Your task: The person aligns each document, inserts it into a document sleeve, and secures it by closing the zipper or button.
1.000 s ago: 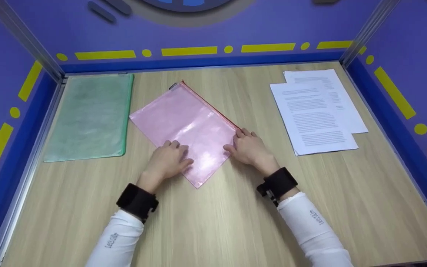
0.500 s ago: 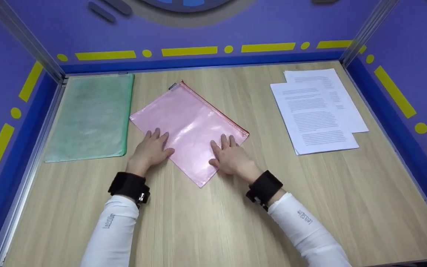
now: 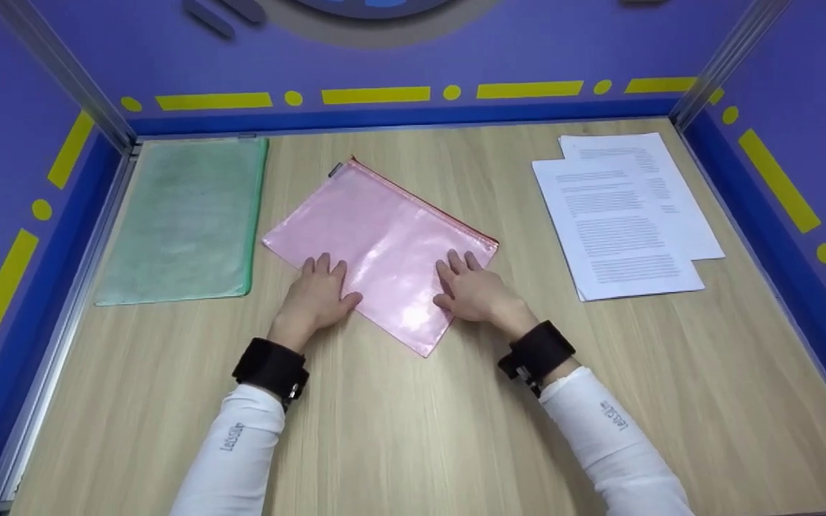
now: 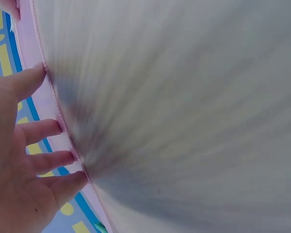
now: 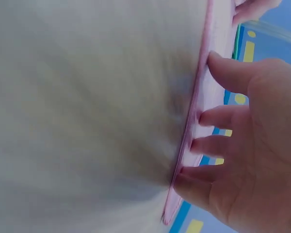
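A pink zip pouch (image 3: 384, 236) lies flat and turned at an angle on the wooden table, its red zipper edge facing back and to the right. My left hand (image 3: 316, 297) rests with spread fingers on its lower left edge. On the lower right edge, the fingertips of my right hand (image 3: 477, 290) press down, thumb apart from the fingers. Both wrist views show the fingertips right at the pouch's edge: the left hand (image 4: 29, 145) along one side, the right hand (image 5: 237, 141) along the other. Neither hand curls round the pouch.
To the left lies a green zip pouch (image 3: 183, 222). Two overlapping stacks of printed paper (image 3: 617, 222) lie at the right. Blue walls (image 3: 413, 57) with yellow marks enclose the table's back and sides.
The right hand has left the zipper corner for the lower right edge, and the left hand has shifted along its edge. The pink pouch has turned slightly counterclockwise and its near corner slid right.
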